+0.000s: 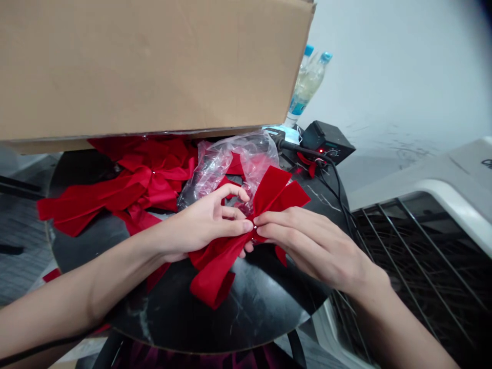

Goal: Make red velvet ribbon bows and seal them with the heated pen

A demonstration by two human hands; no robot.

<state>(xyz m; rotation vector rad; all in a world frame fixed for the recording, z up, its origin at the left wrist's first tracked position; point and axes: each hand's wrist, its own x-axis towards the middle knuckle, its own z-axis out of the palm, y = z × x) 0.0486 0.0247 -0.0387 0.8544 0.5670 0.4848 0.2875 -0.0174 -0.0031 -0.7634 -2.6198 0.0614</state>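
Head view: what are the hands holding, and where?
A red velvet bow, gripped at its centre between the left hand and right hand.

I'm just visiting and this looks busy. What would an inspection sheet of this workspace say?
Surface: round black table, scuffed.
Job's things: red velvet bow between the hands; pile of red bows beyond it.
Clutter: clear plastic bag, two water bottles, cardboard box across the top of the view.
Hands: left hand and right hand both pinch the bow's centre.
Cables: black cable runs from a small black box with a red light, past the table edge.
Surroundings: black grille in a white frame at right; pale wall behind.
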